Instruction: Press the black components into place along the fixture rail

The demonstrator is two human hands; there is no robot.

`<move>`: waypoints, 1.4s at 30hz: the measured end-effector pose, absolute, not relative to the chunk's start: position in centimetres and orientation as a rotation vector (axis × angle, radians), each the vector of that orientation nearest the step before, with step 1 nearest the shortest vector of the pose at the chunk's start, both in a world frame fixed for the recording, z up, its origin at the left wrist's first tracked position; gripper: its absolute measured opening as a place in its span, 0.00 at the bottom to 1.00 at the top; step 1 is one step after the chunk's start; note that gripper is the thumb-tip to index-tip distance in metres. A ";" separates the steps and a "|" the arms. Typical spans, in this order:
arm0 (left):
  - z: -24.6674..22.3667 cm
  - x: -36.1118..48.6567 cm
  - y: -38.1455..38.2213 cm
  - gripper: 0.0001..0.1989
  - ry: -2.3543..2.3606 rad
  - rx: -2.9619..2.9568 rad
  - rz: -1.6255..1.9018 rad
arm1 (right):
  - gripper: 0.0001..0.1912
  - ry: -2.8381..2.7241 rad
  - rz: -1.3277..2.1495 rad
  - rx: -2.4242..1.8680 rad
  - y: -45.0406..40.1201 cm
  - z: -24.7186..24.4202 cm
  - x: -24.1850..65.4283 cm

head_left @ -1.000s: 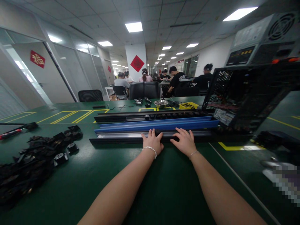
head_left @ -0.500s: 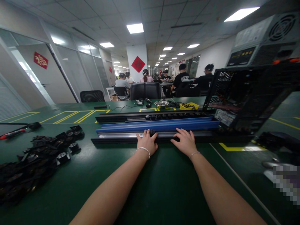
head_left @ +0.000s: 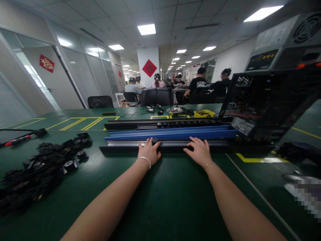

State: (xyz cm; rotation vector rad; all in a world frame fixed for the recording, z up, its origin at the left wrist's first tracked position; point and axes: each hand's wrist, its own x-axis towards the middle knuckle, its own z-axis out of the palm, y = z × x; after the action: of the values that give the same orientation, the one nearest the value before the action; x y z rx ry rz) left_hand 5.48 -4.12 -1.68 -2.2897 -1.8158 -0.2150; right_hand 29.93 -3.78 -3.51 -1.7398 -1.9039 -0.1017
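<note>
A long black rail (head_left: 175,149) with a shiny inner channel lies across the green table in front of me. My left hand (head_left: 149,152) is on the rail, thumb and index finger closed about a small black part (head_left: 155,140) in the channel. The part is partly hidden by the fingers. My right hand (head_left: 200,152) rests farther right on the same rail, fingers spread, with nothing seen in it. Just behind the rail lies a blue rail (head_left: 170,133). Beyond that, another black rail (head_left: 120,126) holds a row of small black parts (head_left: 180,124).
A heap of small black parts (head_left: 42,170) lies on the left, near a red-and-black tool (head_left: 18,140). An open computer case (head_left: 265,100) stands at right. Farther back are a metal bowl (head_left: 174,110) and a yellow tray (head_left: 203,113). People sit in the background.
My left hand has slid left along the rail, and the small black part has moved left with it. My right hand stays at about the same place.
</note>
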 end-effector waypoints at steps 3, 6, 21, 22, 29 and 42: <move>-1.4 4.9 -4.3 0.26 -1.845 -2.279 -0.186 | 0.15 -1.911 -0.096 -1.741 -3.8 -3.4 29.9; -1.3 4.4 -4.4 0.26 -1.871 -2.264 -0.166 | 0.15 -1.913 -0.096 -1.740 -3.8 -3.4 30.0; -1.5 2.7 -4.3 0.25 -1.855 -2.219 -0.204 | 0.15 -1.912 -0.096 -1.751 -3.7 -3.5 30.0; -1.5 2.6 -4.3 0.25 -1.860 -2.217 -0.200 | 0.15 -1.913 -0.100 -1.749 -3.7 -3.5 30.0; -1.5 1.6 -4.2 0.26 -1.903 -2.218 -0.165 | 0.16 -1.916 -0.118 -1.735 -3.6 -3.7 30.1; -1.4 -0.1 -4.2 0.26 -1.935 -2.190 -0.172 | 0.16 -1.914 -0.127 -1.718 -3.6 -3.8 30.1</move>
State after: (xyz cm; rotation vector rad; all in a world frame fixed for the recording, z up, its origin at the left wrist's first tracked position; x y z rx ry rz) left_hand -0.10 -4.16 -1.37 -2.1897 -1.9348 -0.1719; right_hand 30.13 -3.60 -3.80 -1.7183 -1.9144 -0.1273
